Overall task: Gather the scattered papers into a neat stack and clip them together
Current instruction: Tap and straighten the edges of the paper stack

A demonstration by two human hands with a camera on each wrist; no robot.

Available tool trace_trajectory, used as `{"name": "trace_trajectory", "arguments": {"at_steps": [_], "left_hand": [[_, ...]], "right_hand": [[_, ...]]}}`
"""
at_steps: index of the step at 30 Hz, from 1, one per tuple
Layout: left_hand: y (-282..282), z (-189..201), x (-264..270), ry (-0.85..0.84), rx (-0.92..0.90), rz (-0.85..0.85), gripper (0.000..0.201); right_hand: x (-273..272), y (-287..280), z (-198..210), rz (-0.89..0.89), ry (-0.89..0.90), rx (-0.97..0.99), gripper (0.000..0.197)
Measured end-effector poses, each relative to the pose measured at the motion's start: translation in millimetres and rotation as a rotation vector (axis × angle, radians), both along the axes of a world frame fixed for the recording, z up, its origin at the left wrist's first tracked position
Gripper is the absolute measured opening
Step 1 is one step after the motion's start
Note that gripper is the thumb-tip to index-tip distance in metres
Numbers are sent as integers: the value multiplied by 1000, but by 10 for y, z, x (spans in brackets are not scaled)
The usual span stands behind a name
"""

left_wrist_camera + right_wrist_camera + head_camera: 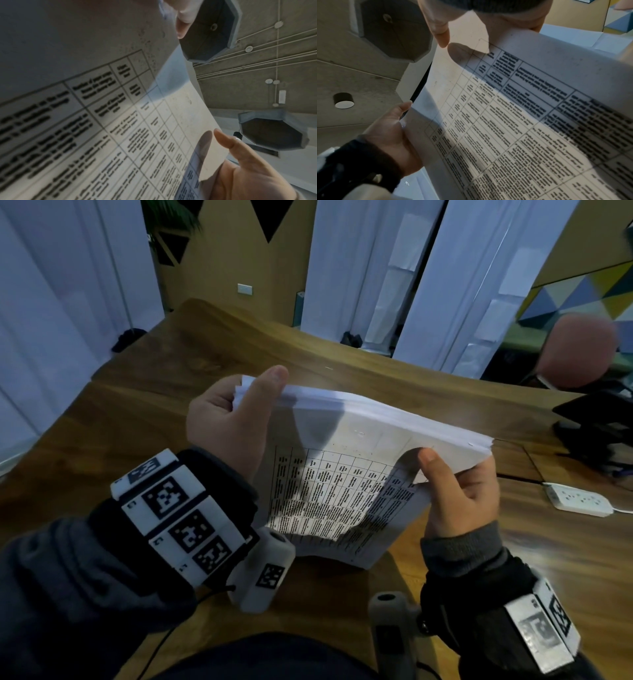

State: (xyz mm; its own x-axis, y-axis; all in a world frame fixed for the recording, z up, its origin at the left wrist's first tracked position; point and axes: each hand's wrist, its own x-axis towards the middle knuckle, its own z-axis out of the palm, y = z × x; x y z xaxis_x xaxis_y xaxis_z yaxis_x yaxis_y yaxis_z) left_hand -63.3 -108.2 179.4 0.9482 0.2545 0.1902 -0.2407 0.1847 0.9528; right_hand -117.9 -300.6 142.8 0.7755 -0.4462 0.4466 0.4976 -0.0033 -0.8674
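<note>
A thick stack of white papers (342,474) with a printed table on its front sheet stands tilted, its lower edge on the wooden table (154,412). My left hand (239,405) grips the stack's upper left corner, thumb over the front and fingers behind. My right hand (455,481) pinches the right edge, where the front sheet curls under the thumb. The left wrist view shows the printed sheet (102,121) with my right hand's thumb (224,139) on its edge. In the right wrist view the sheet (522,121) fills the frame, my left hand (390,135) on its far edge.
A white power strip (579,501) lies on the table at the right. Behind it stand a dark object (596,422) and a pink chair (575,350). White curtains hang beyond the table's far edge. Bare tabletop stretches to the left.
</note>
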Motion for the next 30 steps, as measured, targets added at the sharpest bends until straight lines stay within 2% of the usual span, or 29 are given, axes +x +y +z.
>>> {"name": "trace_trajectory", "arguments": {"at_steps": [5, 7, 10, 13, 16, 19, 21, 23, 25, 28, 30], "left_hand": [[17, -25, 61, 97, 18, 7, 27], [38, -27, 77, 120, 6, -6, 24], [47, -38, 81, 121, -13, -41, 18], [51, -59, 74, 73, 28, -71, 16], [79, -58, 44, 8, 35, -133, 27], [123, -140, 65, -136, 46, -276, 63], [184, -273, 108, -111, 42, -395, 73], [250, -433, 124, 22, 131, -532, 74], [292, -594, 96, 110, 179, -624, 63], [309, -697, 81, 112, 48, -635, 54], [323, -673, 102, 86, 1, -631, 56]], "right_hand": [[6, 17, -6, -7, 9, 33, 43], [4, 18, -16, -20, 12, 25, 35], [10, 27, -30, -46, 23, 0, 26], [17, 32, -24, -57, 31, -22, 25], [3, 18, -10, -64, 28, 1, 20], [-9, 1, 42, -14, 35, 71, 17], [-5, -42, 104, 44, 9, 120, 19], [-1, -89, 188, 71, -14, 171, 35], [4, -138, 257, 91, -23, 179, 53], [34, -240, 295, 93, 15, 156, 64], [41, -319, 251, 190, 67, 119, 74]]}}
